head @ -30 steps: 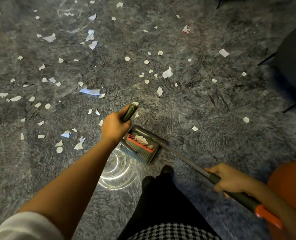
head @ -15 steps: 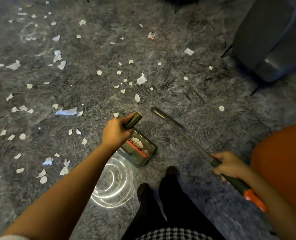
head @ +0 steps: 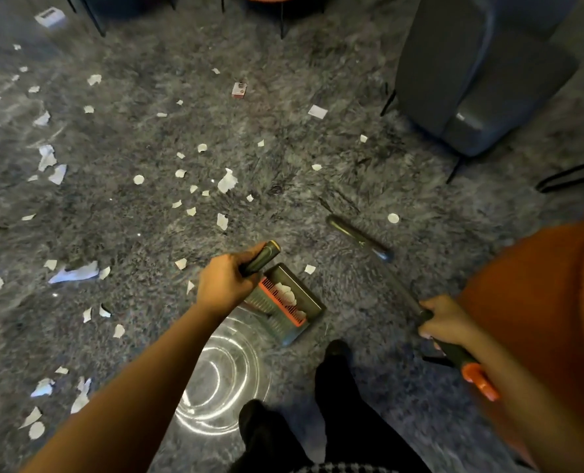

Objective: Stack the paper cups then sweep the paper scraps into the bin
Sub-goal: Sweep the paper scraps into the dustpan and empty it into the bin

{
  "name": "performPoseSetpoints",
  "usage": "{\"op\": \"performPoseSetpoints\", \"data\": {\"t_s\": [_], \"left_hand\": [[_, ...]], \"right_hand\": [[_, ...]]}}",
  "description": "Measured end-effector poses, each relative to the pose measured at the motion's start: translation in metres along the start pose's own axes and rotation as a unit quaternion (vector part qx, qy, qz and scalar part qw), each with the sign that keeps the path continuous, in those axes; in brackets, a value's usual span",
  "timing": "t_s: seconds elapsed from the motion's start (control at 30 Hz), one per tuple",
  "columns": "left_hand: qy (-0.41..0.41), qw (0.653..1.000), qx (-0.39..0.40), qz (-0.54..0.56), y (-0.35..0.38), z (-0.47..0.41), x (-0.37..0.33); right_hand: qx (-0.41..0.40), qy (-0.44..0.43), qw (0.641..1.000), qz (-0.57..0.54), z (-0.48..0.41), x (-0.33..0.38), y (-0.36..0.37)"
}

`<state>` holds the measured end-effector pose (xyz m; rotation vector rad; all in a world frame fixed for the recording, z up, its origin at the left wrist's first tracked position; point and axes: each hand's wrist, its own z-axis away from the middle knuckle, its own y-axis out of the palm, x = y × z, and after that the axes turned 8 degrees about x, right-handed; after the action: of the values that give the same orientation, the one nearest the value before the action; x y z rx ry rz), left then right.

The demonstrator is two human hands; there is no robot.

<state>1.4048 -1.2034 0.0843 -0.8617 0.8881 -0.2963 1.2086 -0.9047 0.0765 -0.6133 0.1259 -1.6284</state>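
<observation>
I'm swinging the broom head (head: 359, 237) out from the dustpan (head: 312, 307) toward fresh paper scraps (head: 393, 218), left grip (head: 227, 285) clamping the pan handle (head: 262, 258), right grip (head: 446, 322) clamping the broomstick (head: 454, 352).

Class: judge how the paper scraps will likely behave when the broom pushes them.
Probably light and floppy: the paper scraps look thin, torn, curled. They may snag in the shaggy carpet rather than slide. Flat ones might slip under the broom.

You have just one camera; it sits on your head and looks forward and down at the grey carpet (head: 283, 148). It sees wide. Your left hand (head: 227, 288) and right hand (head: 444, 320) are close below it, your shoes (head: 335, 353) are near the bottom edge, and a chair (head: 471, 80) is far off at the top.
</observation>
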Motion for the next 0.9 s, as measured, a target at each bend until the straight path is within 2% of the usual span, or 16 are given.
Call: {"op": "performPoseSetpoints", "data": {"t_s": [0.1, 0.3, 0.67, 0.77, 0.9], "left_hand": [[0.008, 0.999, 0.010, -0.033, 0.006, -0.025, -0.026], [-0.009, 0.999, -0.004, -0.036, 0.006, -0.045, -0.044], [0.025, 0.999, -0.005, -0.034, 0.013, -0.038, -0.034], [0.022, 0.999, -0.008, -0.029, 0.012, -0.030, -0.022], [0.027, 0.999, -0.017, -0.023, 0.012, -0.031, -0.021]], "right_hand": [[0.018, 0.002, 1.000, 0.012, -0.020, -0.008, -0.014], [0.113, 0.001, 0.991, 0.068, -0.028, -0.022, -0.005], [0.149, -0.061, 0.975, 0.151, 0.010, -0.030, 0.048], [0.162, -0.067, 0.974, 0.141, 0.030, -0.028, 0.060], [0.138, -0.098, 0.980, 0.105, 0.060, -0.024, 0.063]]}}
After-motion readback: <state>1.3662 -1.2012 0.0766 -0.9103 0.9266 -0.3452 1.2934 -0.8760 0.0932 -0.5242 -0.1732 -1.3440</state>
